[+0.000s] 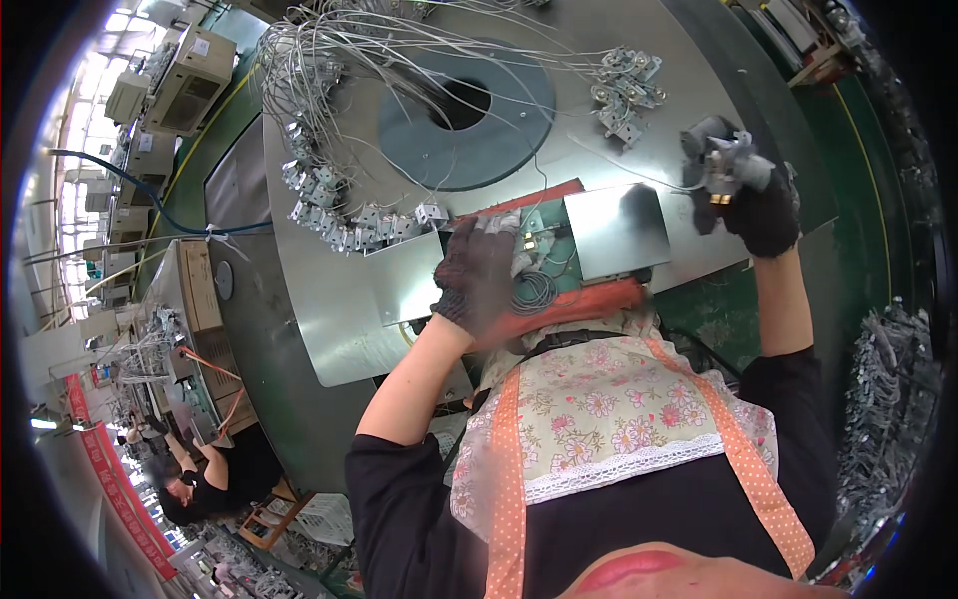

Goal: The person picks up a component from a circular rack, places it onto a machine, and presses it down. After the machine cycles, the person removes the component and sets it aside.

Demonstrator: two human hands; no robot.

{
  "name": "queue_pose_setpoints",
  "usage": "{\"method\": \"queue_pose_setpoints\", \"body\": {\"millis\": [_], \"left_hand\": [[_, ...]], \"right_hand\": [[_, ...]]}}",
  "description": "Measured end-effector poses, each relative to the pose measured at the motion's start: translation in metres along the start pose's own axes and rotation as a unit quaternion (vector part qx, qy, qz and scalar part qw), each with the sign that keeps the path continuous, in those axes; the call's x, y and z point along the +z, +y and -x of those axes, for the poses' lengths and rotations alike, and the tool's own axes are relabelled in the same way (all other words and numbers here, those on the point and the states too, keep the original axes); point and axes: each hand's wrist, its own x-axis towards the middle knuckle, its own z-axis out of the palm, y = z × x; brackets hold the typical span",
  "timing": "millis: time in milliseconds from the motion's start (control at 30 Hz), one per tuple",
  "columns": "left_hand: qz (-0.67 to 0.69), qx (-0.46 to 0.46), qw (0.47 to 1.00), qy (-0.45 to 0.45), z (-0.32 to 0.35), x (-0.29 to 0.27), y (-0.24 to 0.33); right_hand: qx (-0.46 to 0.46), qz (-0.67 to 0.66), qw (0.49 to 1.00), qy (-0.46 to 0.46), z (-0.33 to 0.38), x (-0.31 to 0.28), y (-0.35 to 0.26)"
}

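Observation:
My right hand (766, 205), in a dark glove with grey fingertips, is raised over the right part of the table. It is closed around a small metal valve part (733, 168) with brass ends, from which a thin pale wire trails left. My left hand (477, 265), gloved too, lies over the gap between two shiny metal plates; blur hides how its fingers are bent. Just right of its fingertips sits another small part with brass ends (537, 242). A coil of grey wire (534, 292) rests below that part, in front of red padding (579, 304).
A grey disc with a dark central hole (539, 110) lies on the metal table (339, 339). Wired metal brackets (349, 232) curve around its left side, and a smaller cluster (627, 95) lies right. One shiny plate (619, 232) adjoins the gap. Another person (215, 484) sits far left.

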Motion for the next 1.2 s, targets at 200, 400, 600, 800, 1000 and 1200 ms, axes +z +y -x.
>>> {"method": "queue_pose_setpoints", "body": {"millis": [200, 400, 600, 800, 1000, 1200], "left_hand": [[0.050, -0.043, 0.997, -0.050, -0.001, 0.004, 0.000], [0.041, -0.051, 0.997, -0.044, 0.004, 0.014, -0.005], [-0.002, -0.007, 1.000, -0.024, 0.004, 0.013, -0.010], [0.017, -0.012, 0.999, -0.037, -0.001, 0.008, -0.007], [0.026, -0.017, 0.999, -0.042, -0.002, 0.009, -0.008], [0.015, -0.018, 0.999, -0.041, 0.001, 0.011, -0.008]], "right_hand": [[-0.060, 0.132, 0.989, -0.017, 0.016, 0.059, 0.007], [0.020, 0.200, 0.930, -0.308, 0.009, 0.050, 0.013], [0.163, 0.032, 0.983, -0.079, -0.031, 0.070, 0.079], [0.110, -0.103, 0.972, -0.182, -0.027, 0.060, 0.088], [0.096, -0.039, 0.976, -0.189, -0.018, 0.076, 0.088], [0.067, 0.012, 0.996, -0.053, -0.006, 0.089, 0.090]]}}
